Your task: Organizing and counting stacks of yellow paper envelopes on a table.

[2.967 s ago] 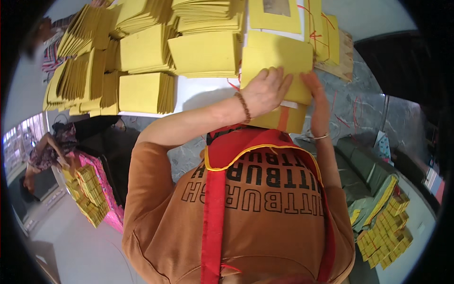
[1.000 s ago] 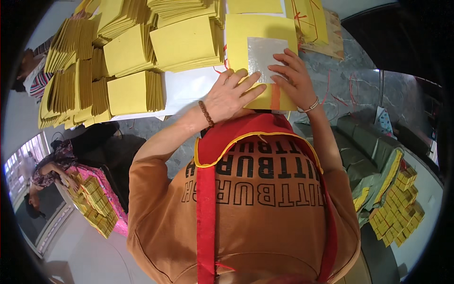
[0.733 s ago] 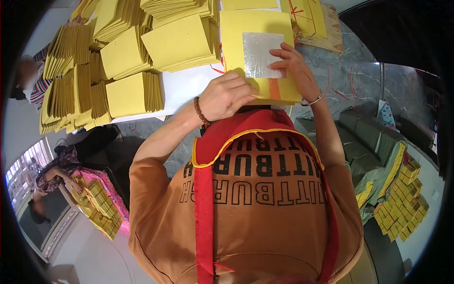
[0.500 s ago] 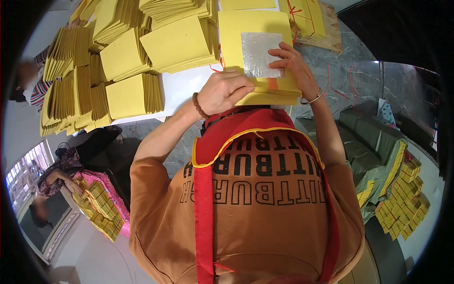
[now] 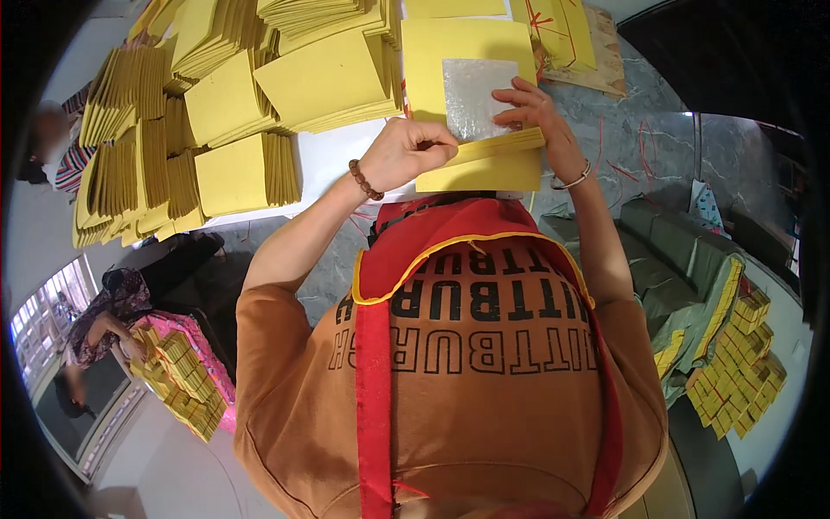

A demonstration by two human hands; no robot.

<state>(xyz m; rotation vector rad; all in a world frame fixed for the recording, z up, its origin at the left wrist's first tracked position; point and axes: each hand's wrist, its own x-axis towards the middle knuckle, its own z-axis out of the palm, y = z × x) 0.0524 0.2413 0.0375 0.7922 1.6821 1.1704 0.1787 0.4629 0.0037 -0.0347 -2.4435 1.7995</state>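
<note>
In front of me lies a stack of yellow joss paper (image 5: 424,86) with a silver foil rectangle (image 5: 471,95) on its top sheet. Its near edge is lifted into a folded yellow flap (image 5: 497,147), which partly covers the foil. My left hand (image 5: 402,154), a beaded bracelet at its wrist, is closed, pinching the flap's left end between thumb and fingers. My right hand (image 5: 543,121) has its fingers stretched over the right edge of the foil, beside the flap's right end. Its thumb is hard to make out.
Several folded yellow paper bundles (image 5: 246,177) crowd the white tabletop (image 5: 333,160) to my left. A red-tied bundle (image 5: 558,35) sits on a wooden board at the far right. Another person (image 5: 104,316) handles yellow bundles at lower left; more bundles (image 5: 739,372) are stacked right.
My left hand has moved slightly away from me, bringing the flap up over the foil's near part. The right hand has stayed almost in place.
</note>
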